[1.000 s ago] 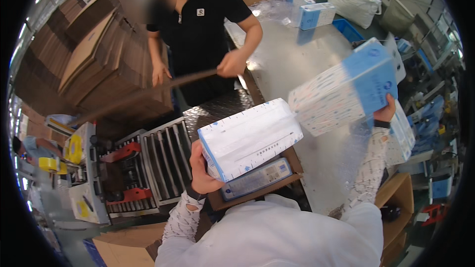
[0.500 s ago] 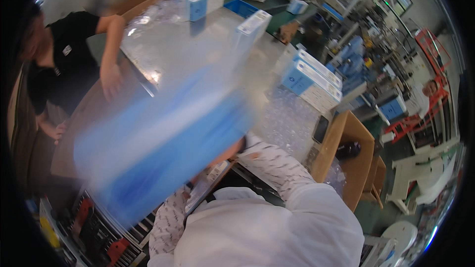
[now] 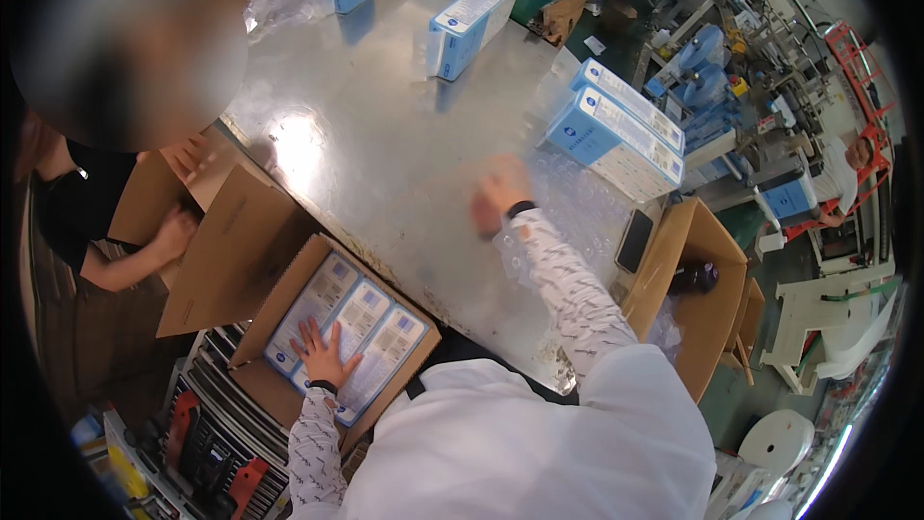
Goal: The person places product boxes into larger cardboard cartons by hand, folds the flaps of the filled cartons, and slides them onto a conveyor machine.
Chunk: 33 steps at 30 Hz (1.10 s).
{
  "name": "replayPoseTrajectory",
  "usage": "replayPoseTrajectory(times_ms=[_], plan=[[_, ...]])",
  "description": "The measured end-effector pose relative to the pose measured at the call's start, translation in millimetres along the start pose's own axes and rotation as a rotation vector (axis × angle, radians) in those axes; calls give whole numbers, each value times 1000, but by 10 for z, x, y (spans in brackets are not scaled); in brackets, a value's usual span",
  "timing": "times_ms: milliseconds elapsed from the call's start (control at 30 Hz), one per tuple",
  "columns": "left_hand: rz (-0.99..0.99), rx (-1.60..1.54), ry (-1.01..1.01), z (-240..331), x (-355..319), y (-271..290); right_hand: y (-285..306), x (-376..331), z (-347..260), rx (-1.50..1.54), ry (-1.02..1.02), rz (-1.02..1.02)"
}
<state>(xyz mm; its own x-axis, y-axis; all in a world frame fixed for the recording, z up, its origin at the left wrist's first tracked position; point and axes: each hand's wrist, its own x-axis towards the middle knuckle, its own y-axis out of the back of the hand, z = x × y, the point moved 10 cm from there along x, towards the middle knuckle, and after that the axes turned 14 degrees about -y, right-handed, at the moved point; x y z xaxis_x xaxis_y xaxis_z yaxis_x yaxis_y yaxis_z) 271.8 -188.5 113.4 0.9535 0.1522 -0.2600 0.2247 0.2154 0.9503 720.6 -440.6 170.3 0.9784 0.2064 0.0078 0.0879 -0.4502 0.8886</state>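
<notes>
Packing step: left hand [image 3: 322, 354] lies flat, grip released, on the boxes [image 3: 346, 330] in the carton [image 3: 252, 377] below the table's [image 3: 366, 135] near edge, right hand [image 3: 499, 195], fingers loose and empty, reaching toward the blue-and-white boxes [image 3: 616, 140] near the right edge, which it must grasp next

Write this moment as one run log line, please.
left hand: flat on packs in carton | right hand: blurred over table, empty | nearest: blue boxes

L hand [image 3: 322, 354] flat on boxes [image 3: 348, 329].

Left hand [image 3: 322, 354] lies flat, fingers spread; right hand [image 3: 498, 195] reaches forward, blurred.
</notes>
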Motion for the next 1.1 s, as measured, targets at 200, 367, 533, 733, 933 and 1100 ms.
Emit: replayPoseTrajectory(times_ms=[200, 367, 533, 733, 933, 1100], plan=[[50, -64, -19, 498, 519, 25, -98, 497, 507, -193, -187, 13], [28, -5, 38, 809, 919, -55, -816, -393, -985, 8, 428, 61], [84, -230, 34, 803, 582, 44, -1274, -1029, -1318, 92, 494, -261], [674, -1303, 882, -254, -1143, -199, -1167, -462, -879, 949, -157, -455], [748, -1459, 892, -533, -1264, -859, -1285, -3031, -2880, 978, -98, -1241], [377, -1224, 653, -207, -853, -1016, -2646, -4571, -3051, 546, -374, -1659]])
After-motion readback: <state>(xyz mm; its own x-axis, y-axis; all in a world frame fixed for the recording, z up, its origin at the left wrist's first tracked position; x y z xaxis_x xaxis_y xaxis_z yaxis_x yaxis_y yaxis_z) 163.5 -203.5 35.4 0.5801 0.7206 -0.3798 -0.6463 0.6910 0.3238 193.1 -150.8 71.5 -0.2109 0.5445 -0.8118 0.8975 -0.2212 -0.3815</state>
